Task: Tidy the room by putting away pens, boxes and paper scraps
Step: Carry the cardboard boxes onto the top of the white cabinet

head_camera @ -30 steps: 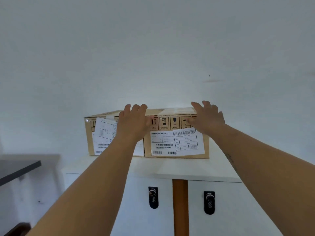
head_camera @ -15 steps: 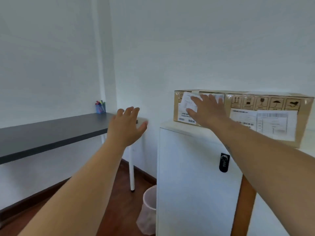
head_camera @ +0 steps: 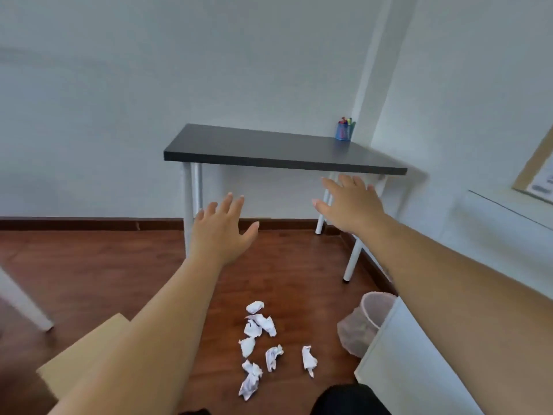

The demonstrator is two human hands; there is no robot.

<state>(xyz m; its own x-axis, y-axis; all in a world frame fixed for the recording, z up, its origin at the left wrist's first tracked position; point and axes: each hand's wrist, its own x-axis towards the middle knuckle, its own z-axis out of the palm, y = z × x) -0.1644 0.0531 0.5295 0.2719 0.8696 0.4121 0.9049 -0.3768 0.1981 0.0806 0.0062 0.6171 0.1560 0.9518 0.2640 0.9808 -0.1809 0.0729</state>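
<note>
Two bare hands reach forward over a wooden floor (head_camera: pixel 98 274), both spread wide and holding nothing. The left hand (head_camera: pixel 223 232) hangs palm-down in the air ahead of a dark tabletop (head_camera: pixel 269 148) on white legs; the right hand (head_camera: pixel 354 205) is raised a little higher, its fingertips in front of the tabletop's near edge. On the far right corner of the tabletop, against the white wall, a blue cup (head_camera: pixel 344 133) holds coloured pens (head_camera: pixel 345 120). Below the arms, seven or so crumpled white paper scraps (head_camera: pixel 257 333) lie scattered on the floor in a loose cluster, well apart from either hand. Just to the right of them, a translucent bin (head_camera: pixel 363 324) stands on the floor beside the side of a white cabinet (head_camera: pixel 419 354). At the right edge, the corner of a cardboard box (head_camera: pixel 535 172) with a white label rests on top of the cabinet. A second box (head_camera: pixel 86 354), plain cardboard, shows at lower left, partly hidden by the left forearm; whether it sits on the floor cannot be told. A white furniture leg (head_camera: pixel 21 301) slants across the far left.
</note>
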